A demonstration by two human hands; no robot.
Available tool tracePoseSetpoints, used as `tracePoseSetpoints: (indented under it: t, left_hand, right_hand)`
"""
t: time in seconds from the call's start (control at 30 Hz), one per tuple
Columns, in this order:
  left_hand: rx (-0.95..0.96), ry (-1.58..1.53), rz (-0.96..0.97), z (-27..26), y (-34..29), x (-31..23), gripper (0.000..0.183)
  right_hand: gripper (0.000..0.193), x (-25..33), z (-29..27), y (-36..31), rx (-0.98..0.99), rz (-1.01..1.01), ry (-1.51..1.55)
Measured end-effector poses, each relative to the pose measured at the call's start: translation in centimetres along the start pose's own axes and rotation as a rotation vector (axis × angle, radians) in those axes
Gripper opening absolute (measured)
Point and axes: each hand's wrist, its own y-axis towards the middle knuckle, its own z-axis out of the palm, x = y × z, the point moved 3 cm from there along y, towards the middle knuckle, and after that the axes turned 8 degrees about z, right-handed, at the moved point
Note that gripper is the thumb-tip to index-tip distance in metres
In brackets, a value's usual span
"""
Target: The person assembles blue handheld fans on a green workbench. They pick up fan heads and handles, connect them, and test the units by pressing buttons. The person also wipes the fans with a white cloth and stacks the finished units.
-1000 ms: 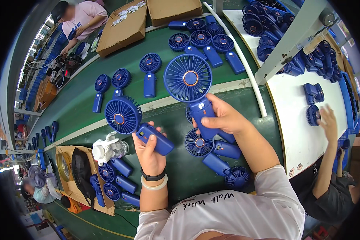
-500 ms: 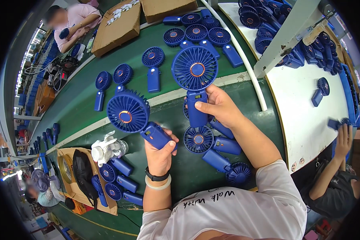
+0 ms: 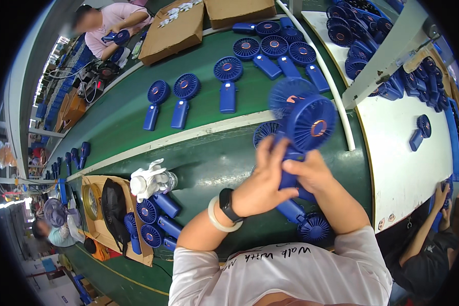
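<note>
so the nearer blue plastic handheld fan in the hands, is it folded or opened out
Opened out: the blue plastic handheld fan has its round, orange-ringed head extending past the fingers at its handle.

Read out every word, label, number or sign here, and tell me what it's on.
White shirt: dark lettering across its front; I won't copy the wording.
White table: two small marks near its lower edge, too small to read.
Black wristband: nothing readable.
Held blue fans: blurred, nothing readable.
</note>
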Motion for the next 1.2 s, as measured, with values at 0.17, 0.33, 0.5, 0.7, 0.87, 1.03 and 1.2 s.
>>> tracePoseSetpoints:
  t: [0.17, 0.33, 0.5, 0.7, 0.87, 1.03, 1.2]
  left_hand:
    - [-0.201, 0.292, -0.069, -4.1, 4.8, 9.3, 0.066]
    - [-0.365, 0.774, -0.458, -5.7, 6.2, 20.3, 0.058]
    - [-0.586, -1.244, -0.350, -6.2, 5.0, 17.6, 0.036]
    - [-0.462, -1.927, -0.024, -4.5, -0.8, 9.1, 0.043]
    - [-0.470, -1.907, 0.017, -3.9, -3.5, 8.7, 0.049]
    - [-0.770, -1.370, -0.134, -2.8, -5.1, 9.5, 0.045]
    - [-0.824, -0.624, -0.428, 0.0, -5.8, 11.9, 0.047]
  right_hand:
    - [0.045, 0.9, -5.4, -6.9, -0.330, -0.144, 0.261]
    - [0.027, 4.4, -14.8, -10.6, -0.680, -0.305, 0.399]
    - [0.027, 7.0, -24.4, -12.1, -0.840, -0.595, 0.492]
    - [0.040, 5.2, -24.2, -9.8, -0.906, -0.517, 0.388]
    - [0.049, 4.3, -15.9, -6.8, -0.758, -0.544, 0.182]
    - [0.039, 2.5, -12.5, -3.7, -0.619, -0.377, -0.015]
    - [0.031, 2.9, -8.5, 2.0, -0.505, -0.185, -0.340]
